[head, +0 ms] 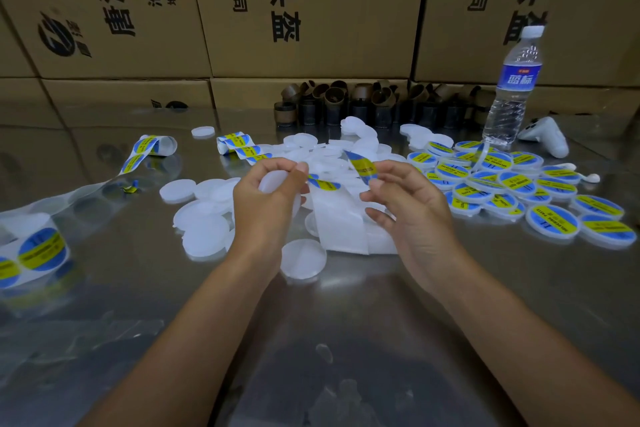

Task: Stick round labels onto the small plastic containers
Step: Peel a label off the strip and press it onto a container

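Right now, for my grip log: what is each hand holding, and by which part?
The left hand grips a blank white container by its edge; right hand pinches a blue-yellow label at its lower end.

Round labels (360, 166) blue with a yellow band; bare containers (204, 236) milky white; at one o'clock, roll cores (346, 104) seemingly dark brown

So my left hand (266, 204) is gripping a blank white container (273, 182), my right hand (408, 204) pinches a blue-and-yellow round label (362, 166) just beside it, labelled pile (519, 184) off right.
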`<state>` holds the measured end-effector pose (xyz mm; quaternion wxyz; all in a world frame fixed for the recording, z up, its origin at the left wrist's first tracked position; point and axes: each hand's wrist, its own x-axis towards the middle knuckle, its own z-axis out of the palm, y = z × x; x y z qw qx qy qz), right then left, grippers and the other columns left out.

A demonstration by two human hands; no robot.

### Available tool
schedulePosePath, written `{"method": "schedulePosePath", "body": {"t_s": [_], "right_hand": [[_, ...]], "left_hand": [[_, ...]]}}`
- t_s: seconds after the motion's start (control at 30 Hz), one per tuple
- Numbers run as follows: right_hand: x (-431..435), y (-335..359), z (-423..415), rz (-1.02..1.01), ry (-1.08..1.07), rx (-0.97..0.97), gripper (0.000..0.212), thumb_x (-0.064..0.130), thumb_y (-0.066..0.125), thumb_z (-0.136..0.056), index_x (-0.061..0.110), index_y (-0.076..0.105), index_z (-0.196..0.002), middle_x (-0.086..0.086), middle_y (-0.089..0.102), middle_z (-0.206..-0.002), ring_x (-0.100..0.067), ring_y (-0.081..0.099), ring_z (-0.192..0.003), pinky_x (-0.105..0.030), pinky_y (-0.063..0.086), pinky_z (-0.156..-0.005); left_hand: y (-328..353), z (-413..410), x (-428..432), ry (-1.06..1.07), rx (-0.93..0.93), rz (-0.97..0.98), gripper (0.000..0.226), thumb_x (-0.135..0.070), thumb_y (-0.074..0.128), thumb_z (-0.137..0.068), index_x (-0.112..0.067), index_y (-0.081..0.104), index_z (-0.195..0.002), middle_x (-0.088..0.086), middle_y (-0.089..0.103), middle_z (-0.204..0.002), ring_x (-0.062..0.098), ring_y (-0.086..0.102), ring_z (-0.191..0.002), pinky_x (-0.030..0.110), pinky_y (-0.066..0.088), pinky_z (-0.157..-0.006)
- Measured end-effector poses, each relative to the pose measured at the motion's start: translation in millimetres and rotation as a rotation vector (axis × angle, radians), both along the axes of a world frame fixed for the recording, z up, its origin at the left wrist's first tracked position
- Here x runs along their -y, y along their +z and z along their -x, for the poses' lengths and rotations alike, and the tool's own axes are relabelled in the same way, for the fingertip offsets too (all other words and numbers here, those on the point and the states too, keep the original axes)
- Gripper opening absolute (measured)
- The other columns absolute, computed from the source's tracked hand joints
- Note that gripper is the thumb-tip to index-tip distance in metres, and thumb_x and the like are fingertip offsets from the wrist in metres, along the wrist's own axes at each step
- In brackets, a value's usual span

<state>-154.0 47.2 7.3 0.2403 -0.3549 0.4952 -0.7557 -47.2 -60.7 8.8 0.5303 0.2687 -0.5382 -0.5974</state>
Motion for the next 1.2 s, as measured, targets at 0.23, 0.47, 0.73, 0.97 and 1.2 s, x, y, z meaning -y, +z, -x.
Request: {"method": "schedulePosePath", "body": {"t_s": [0.23,0.47,0.73,0.97,1.2], "right_hand": [[-1.0,3.0,3.2,0.002,-0.041,0.2,0.019,0.016,0.066,-0.082,0.028,0.069,-0.067,0.013,0.064,-0.067,-0.003,0.059,-0.062,-0.023,0.043,-0.066],[-2.0,6.2,2.4,0.028,0.071,0.315,0.009,0.019,0.063,-0.077,0.027,0.06,-0.079,0.011,0.067,-0.066,-0.003,0.059,-0.058,-0.023,0.041,-0.066],[-3.2,5.7,-4.9,0.029,0.278,0.261,0.01,0.025,0.071,-0.057,0.025,0.072,-0.067,0.009,0.06,-0.062,-0.004,0.044,-0.044,-0.014,0.038,-0.045],[-1.0,-1.6,-12.4,-0.093,0.279,0.092,0.023,0.032,0.075,-0.052,0.019,0.07,-0.071,0.004,0.056,-0.055,-0.006,0.04,-0.039,-0.012,0.037,-0.044],[0.7,-4.3,-13.4,-0.178,0.154,0.013,0.03,0.039,0.075,-0.048,0.021,0.07,-0.071,0.002,0.06,-0.056,-0.007,0.046,-0.042,-0.016,0.038,-0.052]], "left_hand": [[-0.1,-1.3,4.7,0.066,-0.049,0.024,0.017,-0.016,0.069,-0.084,-0.019,0.06,-0.07,-0.01,0.065,-0.065,0.009,0.063,-0.059,0.022,0.05,-0.061],[2.1,0.8,2.0,-0.098,-0.128,-0.112,0.01,-0.022,0.066,-0.086,-0.017,0.063,-0.079,-0.005,0.067,-0.067,0.012,0.066,-0.063,0.024,0.055,-0.062],[6.0,4.5,-8.1,-0.541,-0.205,-0.427,0.071,-0.061,0.03,-0.091,0.0,0.059,-0.112,0.017,0.068,-0.111,0.023,0.068,-0.093,0.031,0.059,-0.075],[6.3,4.7,-10.6,-0.617,-0.295,-0.468,0.067,-0.062,0.021,-0.094,-0.007,0.058,-0.088,0.009,0.073,-0.078,0.019,0.071,-0.069,0.028,0.058,-0.059],[4.8,5.2,-11.9,-0.703,-0.328,-0.456,0.067,-0.06,0.019,-0.095,-0.005,0.057,-0.089,0.013,0.073,-0.085,0.027,0.072,-0.081,0.034,0.06,-0.065]]}}
